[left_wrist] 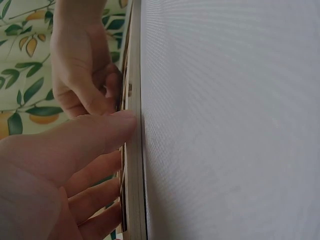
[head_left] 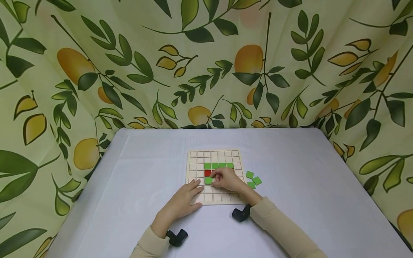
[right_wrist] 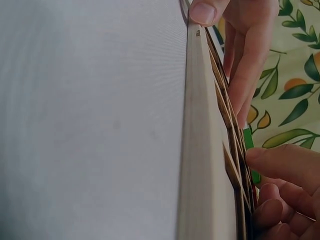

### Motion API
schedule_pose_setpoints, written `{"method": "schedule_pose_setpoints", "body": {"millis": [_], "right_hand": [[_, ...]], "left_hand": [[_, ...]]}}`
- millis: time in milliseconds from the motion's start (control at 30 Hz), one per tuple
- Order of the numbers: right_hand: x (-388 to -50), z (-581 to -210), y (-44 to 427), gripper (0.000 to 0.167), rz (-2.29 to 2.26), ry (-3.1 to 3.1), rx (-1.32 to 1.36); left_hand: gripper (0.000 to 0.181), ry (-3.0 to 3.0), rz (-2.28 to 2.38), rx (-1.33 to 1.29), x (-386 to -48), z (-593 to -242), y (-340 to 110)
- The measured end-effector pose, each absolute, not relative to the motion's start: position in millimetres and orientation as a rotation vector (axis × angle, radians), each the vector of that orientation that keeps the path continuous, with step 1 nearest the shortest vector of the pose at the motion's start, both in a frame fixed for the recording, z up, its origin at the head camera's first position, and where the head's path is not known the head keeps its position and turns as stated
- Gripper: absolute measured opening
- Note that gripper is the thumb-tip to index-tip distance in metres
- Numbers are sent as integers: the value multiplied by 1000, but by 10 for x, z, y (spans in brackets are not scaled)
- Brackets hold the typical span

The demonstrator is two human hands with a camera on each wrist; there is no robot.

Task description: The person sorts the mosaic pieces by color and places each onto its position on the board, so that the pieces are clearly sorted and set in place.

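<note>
A pale wooden grid board [head_left: 193,167] lies on the table. Several green tiles [head_left: 218,166] form a row across it. Below their left end are a red tile [head_left: 207,173] and, nearer, a green tile [head_left: 208,180]. My left hand [head_left: 182,201] rests on the board's near left corner, fingers spread, its thumb [left_wrist: 112,131] along the front edge. The right hand [head_left: 227,179] is over the middle with curled fingers, their tips beside the red and green tiles. In the right wrist view, its thumb [right_wrist: 262,157] overlaps a green piece [right_wrist: 248,137]; whether it pinches one is hidden.
Three loose green tiles [head_left: 256,180] lie just right of the board. White cloth [head_left: 135,172] covers the table. A black wrist device [head_left: 177,238] is at the left wrist, another [head_left: 241,213] at the right. A leaf-patterned curtain [head_left: 206,71] stands behind and at both sides.
</note>
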State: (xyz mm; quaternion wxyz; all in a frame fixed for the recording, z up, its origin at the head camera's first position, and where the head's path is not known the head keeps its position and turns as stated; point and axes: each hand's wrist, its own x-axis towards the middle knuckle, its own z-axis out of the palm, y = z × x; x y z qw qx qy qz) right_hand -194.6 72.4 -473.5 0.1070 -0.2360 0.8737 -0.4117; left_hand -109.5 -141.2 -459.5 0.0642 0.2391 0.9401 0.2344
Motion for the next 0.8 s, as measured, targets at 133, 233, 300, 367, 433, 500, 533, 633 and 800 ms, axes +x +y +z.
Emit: {"method": "schedule_pose_setpoints", "body": {"millis": [133, 233, 300, 367, 433, 500, 533, 633, 800], "right_hand": [[-1940, -4734, 716, 19, -1211, 2582, -689], [-1934, -4730, 717, 19, -1210, 2588, -685], [-1932, -4727, 718, 20, -1208, 2595, -691], [-1932, -4725, 716, 20, -1205, 2599, -684], [-1932, -4728, 712, 20, -1203, 2601, -682], [-1929, -4729, 709, 20, -1201, 2601, -687], [-1929, -4731, 707, 20, -1201, 2599, -680], [-1931, -4740, 704, 21, -1201, 2598, -683], [-1943, -4755, 702, 22, -1204, 2600, -677]], "left_hand": [[53, 2842, 709, 729, -1097, -4598, -1412], [53, 2849, 702, 733, -1097, -4602, -1414], [53, 2850, 707, 734, -1096, -4611, -1417], [53, 2851, 709, 731, -1097, -4613, -1418], [53, 2844, 715, 721, -1098, -4614, -1418], [53, 2838, 717, 712, -1103, -4618, -1418], [54, 2833, 716, 705, -1106, -4616, -1417], [54, 2826, 715, 696, -1107, -4615, -1415], [54, 2834, 709, 706, -1102, -4615, -1414]]}}
